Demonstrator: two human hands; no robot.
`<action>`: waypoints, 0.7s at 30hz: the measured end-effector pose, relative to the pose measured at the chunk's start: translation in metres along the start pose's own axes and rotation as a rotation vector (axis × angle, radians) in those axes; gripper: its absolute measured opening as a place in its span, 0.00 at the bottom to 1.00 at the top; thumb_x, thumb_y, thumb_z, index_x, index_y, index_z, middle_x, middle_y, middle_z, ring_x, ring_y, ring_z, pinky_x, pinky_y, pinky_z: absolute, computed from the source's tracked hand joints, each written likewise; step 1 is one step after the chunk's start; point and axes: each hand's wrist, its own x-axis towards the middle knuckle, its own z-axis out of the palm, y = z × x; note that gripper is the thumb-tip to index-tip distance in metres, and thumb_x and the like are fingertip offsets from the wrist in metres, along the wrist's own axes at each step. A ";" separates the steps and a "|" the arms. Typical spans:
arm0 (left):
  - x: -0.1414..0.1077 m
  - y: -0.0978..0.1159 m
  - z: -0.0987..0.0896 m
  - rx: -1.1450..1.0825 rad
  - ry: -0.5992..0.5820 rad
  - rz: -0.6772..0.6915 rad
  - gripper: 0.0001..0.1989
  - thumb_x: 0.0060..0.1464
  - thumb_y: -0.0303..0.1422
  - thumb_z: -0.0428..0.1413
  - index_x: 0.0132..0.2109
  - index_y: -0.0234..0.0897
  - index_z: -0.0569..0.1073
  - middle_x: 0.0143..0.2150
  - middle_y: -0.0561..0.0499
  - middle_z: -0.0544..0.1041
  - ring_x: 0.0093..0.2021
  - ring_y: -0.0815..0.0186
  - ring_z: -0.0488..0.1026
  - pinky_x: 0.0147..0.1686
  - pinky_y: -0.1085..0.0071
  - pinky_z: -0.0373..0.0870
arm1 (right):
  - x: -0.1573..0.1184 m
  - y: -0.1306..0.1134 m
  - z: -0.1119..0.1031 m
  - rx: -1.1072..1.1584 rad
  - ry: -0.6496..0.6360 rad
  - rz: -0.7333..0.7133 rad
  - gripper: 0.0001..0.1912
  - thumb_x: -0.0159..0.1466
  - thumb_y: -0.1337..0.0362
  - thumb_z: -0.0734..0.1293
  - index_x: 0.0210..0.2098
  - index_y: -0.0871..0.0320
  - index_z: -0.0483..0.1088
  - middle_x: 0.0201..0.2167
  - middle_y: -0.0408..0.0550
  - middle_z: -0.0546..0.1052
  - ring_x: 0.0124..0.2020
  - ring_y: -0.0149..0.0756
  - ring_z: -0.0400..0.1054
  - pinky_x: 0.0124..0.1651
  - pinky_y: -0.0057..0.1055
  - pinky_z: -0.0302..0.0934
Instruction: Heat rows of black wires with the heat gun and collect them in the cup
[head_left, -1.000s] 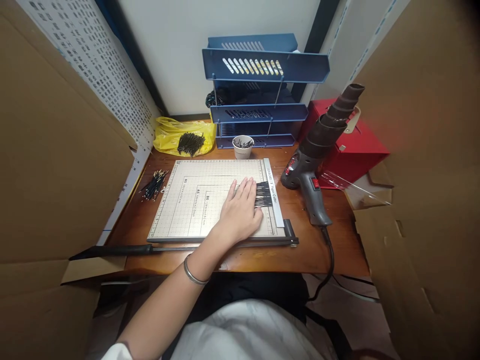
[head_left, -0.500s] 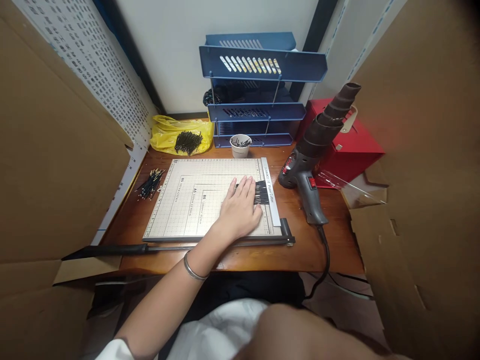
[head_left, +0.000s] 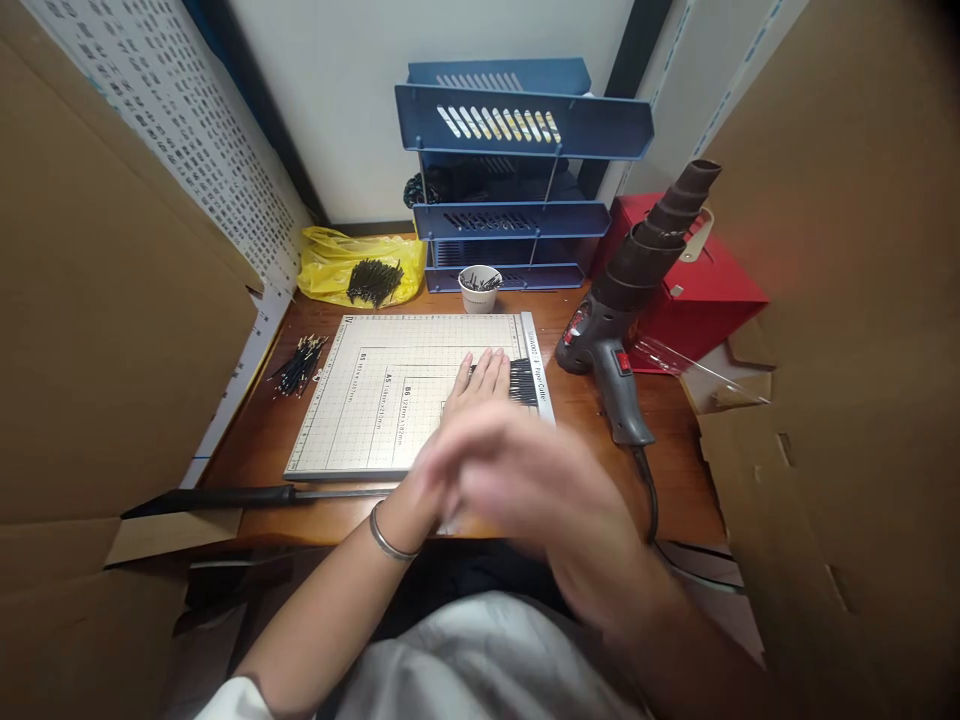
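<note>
My left hand [head_left: 480, 385] lies flat with fingers stretched on the paper cutter board [head_left: 375, 400], over a row of thin black wire-like pieces [head_left: 522, 380]. Their visible ends lie side by side at the white edge strip [head_left: 536, 350] labelled Paper Cutter. Smeared by motion, my right hand [head_left: 525, 470] passes in front of my left wrist and hides the board's near right corner; its fingers cannot be made out. The cutter's black-handled arm [head_left: 232, 497] lies low along the near edge.
Black pieces with pale tips [head_left: 298, 367] lie left of the board. Behind it are a yellow bag [head_left: 322, 265] bearing black pieces, a paper cup [head_left: 480, 298] of short pieces and a blue rack [head_left: 517, 220]. A heat gun [head_left: 615, 340] and red box [head_left: 720, 290] stand right.
My right arm has swung in from the lower right, bringing the right hand over my left wrist. My left hand stays flat on the black pieces.
</note>
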 end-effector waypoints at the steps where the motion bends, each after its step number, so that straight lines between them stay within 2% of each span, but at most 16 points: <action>1: -0.001 0.000 0.000 -0.001 0.000 0.004 0.32 0.68 0.38 0.42 0.74 0.26 0.54 0.77 0.41 0.54 0.77 0.53 0.45 0.76 0.53 0.35 | 0.010 0.014 -0.012 -0.116 0.093 -0.008 0.09 0.68 0.57 0.67 0.40 0.54 0.77 0.37 0.45 0.80 0.38 0.36 0.74 0.43 0.33 0.68; 3: -0.002 0.002 0.000 -0.001 0.003 0.000 0.33 0.68 0.38 0.41 0.74 0.26 0.54 0.77 0.40 0.53 0.78 0.53 0.44 0.76 0.52 0.34 | 0.033 0.048 -0.041 -0.477 0.326 0.014 0.08 0.65 0.63 0.67 0.39 0.56 0.78 0.37 0.47 0.80 0.39 0.37 0.72 0.45 0.34 0.65; 4: -0.003 0.003 0.000 0.000 0.004 -0.008 0.33 0.68 0.38 0.41 0.74 0.23 0.52 0.77 0.38 0.52 0.78 0.53 0.43 0.76 0.51 0.34 | 0.043 0.065 -0.056 -0.656 0.390 0.079 0.09 0.64 0.63 0.67 0.38 0.57 0.79 0.35 0.48 0.79 0.36 0.37 0.71 0.44 0.34 0.64; 5: -0.003 0.005 0.000 0.002 0.004 -0.017 0.35 0.68 0.38 0.40 0.74 0.20 0.51 0.77 0.35 0.50 0.78 0.52 0.42 0.75 0.51 0.33 | 0.052 0.082 -0.069 -0.802 0.414 0.130 0.10 0.64 0.63 0.66 0.39 0.58 0.79 0.34 0.49 0.78 0.35 0.37 0.70 0.44 0.35 0.63; 8: -0.002 0.009 0.000 0.012 0.001 -0.025 0.36 0.68 0.39 0.39 0.74 0.16 0.50 0.77 0.32 0.48 0.78 0.52 0.41 0.75 0.50 0.32 | 0.067 0.115 -0.094 -0.883 0.400 0.174 0.12 0.63 0.62 0.66 0.40 0.58 0.81 0.31 0.48 0.75 0.33 0.38 0.67 0.43 0.35 0.61; 11: -0.001 0.013 0.000 0.022 -0.009 -0.034 0.35 0.68 0.38 0.39 0.74 0.17 0.50 0.77 0.33 0.49 0.78 0.53 0.41 0.75 0.50 0.32 | 0.069 0.123 -0.097 -0.908 0.356 0.193 0.12 0.63 0.61 0.66 0.40 0.57 0.81 0.31 0.48 0.75 0.32 0.38 0.66 0.44 0.35 0.60; 21: 0.002 0.016 -0.002 0.043 -0.044 -0.036 0.35 0.68 0.37 0.38 0.74 0.16 0.50 0.77 0.34 0.48 0.78 0.53 0.41 0.75 0.52 0.33 | 0.064 0.122 -0.087 -0.940 0.307 0.222 0.11 0.65 0.64 0.64 0.39 0.56 0.80 0.28 0.47 0.76 0.30 0.37 0.67 0.41 0.33 0.59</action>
